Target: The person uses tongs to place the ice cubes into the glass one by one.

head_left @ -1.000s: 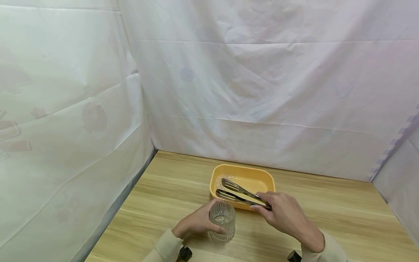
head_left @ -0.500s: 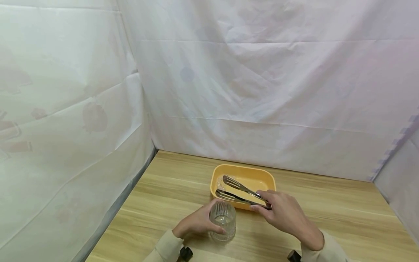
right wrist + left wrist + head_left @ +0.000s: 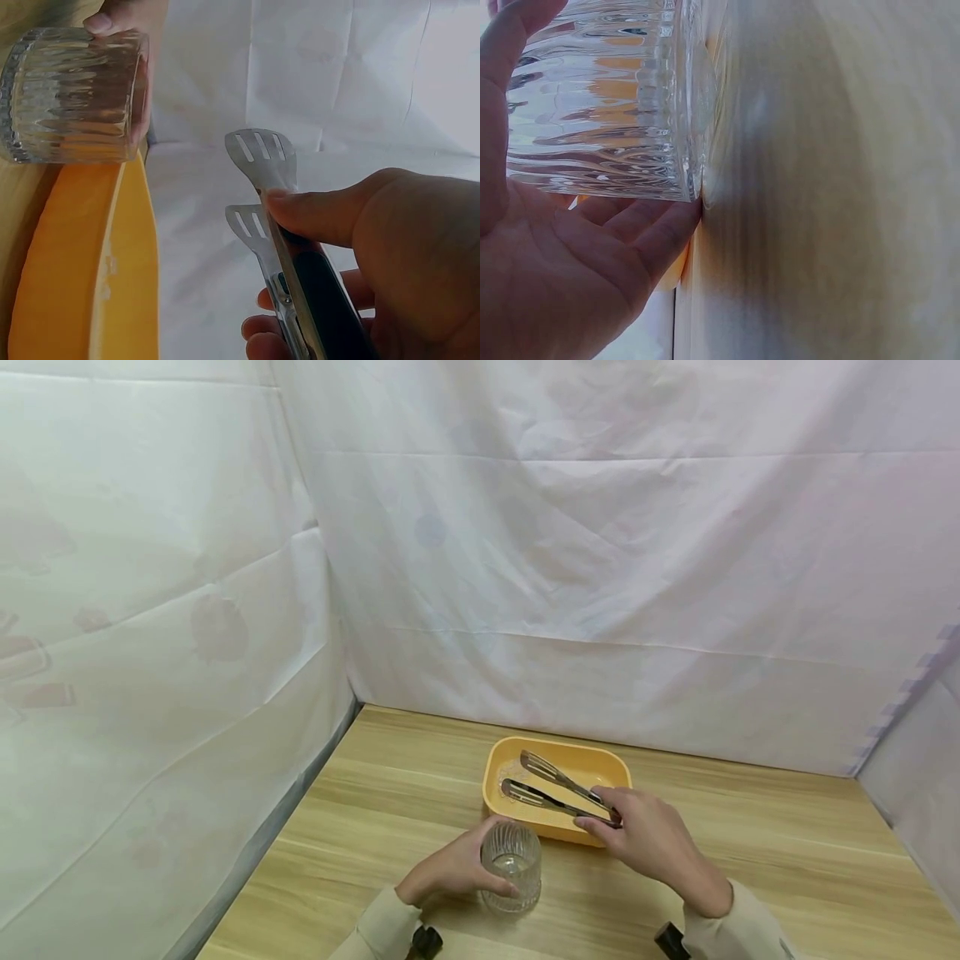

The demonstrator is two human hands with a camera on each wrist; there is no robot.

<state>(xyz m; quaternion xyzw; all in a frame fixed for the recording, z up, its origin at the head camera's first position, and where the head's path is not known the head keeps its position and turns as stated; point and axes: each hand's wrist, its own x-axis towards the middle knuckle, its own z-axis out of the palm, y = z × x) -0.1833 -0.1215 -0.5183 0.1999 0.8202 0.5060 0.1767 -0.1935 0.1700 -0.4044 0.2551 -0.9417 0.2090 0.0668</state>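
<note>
My left hand (image 3: pixel 459 864) curls round a clear ribbed glass (image 3: pixel 512 870) that stands upright on the table; its thumb lies across the near side. In the left wrist view the glass (image 3: pixel 604 105) has its base at the wood, fingers behind it. My right hand (image 3: pixel 652 839) holds slotted metal tongs (image 3: pixel 558 789), thumb on one arm and fingers on the other. The tongs' two slotted ends stand apart over the yellow tray (image 3: pixel 618 768), with nothing between them. Clear pieces like ice cubes (image 3: pixel 513 772) lie at the tray's left end.
The wooden table (image 3: pixel 405 768) carries the tray behind the glass. Pale patterned cloth (image 3: pixel 600 568) hangs behind the table, and another sheet (image 3: pixel 165 652) hangs along its left side. A dark wrist strap piece (image 3: pixel 426 942) shows below the left sleeve.
My right hand has moved the tongs slightly up and to the right, farther over the tray. The left hand and the glass have stayed in place.
</note>
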